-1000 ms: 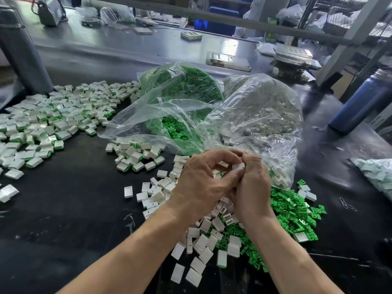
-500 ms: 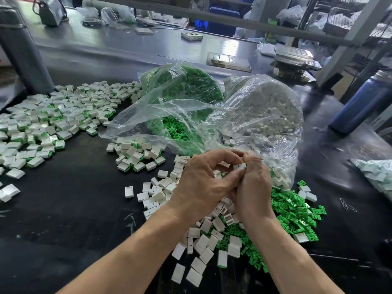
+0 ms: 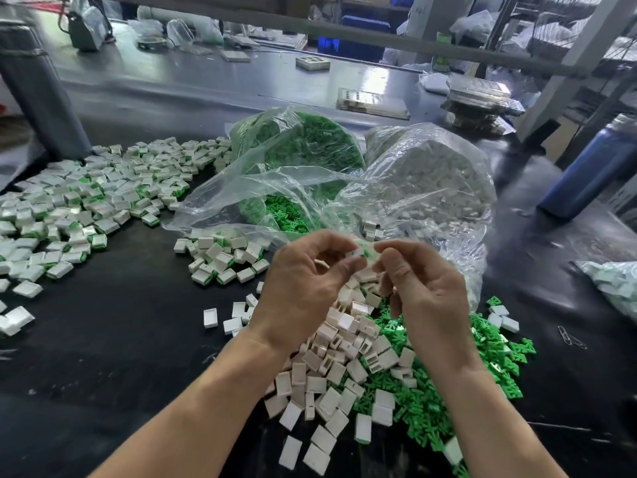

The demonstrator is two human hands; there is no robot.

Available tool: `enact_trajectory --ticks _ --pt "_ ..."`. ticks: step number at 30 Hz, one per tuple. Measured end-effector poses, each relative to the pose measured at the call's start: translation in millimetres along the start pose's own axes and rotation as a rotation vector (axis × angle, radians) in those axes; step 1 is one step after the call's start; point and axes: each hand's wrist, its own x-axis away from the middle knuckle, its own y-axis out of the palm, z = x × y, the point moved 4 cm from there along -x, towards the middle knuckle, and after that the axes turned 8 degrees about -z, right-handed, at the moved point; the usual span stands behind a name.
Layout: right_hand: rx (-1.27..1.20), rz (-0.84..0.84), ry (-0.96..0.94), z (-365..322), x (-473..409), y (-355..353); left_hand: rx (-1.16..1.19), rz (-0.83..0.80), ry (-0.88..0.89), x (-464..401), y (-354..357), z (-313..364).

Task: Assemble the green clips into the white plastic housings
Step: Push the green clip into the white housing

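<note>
While both hands are raised above the black counter [image 3: 103,357], the left hand [image 3: 303,288] pinches a white plastic housing [image 3: 356,253] between thumb and forefinger, so its grip is narrow and closed on that part. A trace of green shows at the right end of the housing; whether a clip is seated in it cannot be told. The right hand [image 3: 427,291] is just beside the left, fingers curled, with its thumb and forefinger tips close to the housing; whether its grip holds anything cannot be told, as that area is blurred. Directly below the hands lies a loose pile of empty white housings [image 3: 341,374], and to the right of that pile, partly under it, lies a spread of loose green clips [image 3: 482,367]. Behind the hands stand two clear plastic bags, touching each other: the bag of green clips [image 3: 303,150] on the left and the bag of white housings [image 3: 431,177] on the right, both open toward the person. A small heap of assembled pieces [image 3: 224,260], white with green edges, lies left of the hands, near the mouth of the green bag. A much larger spread of assembled pieces [image 3: 86,198] covers the far left of the counter. A blue cylindrical container [image 3: 593,174] stands at the right edge, well apart from the work area.
</note>
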Motion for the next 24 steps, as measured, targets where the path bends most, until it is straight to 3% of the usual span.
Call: enact_trajectory --ticks 19,24 --pt "0.374 0.024 -0.089 -5.3 2.0 4.7 -0.005 -0.035 -0.002 -1.2 0.9 -4.2" --pt "0.446 -0.019 -0.073 0.2 0.3 5.2 -0.154 -0.024 0.035 1.1 -0.9 -3.2"
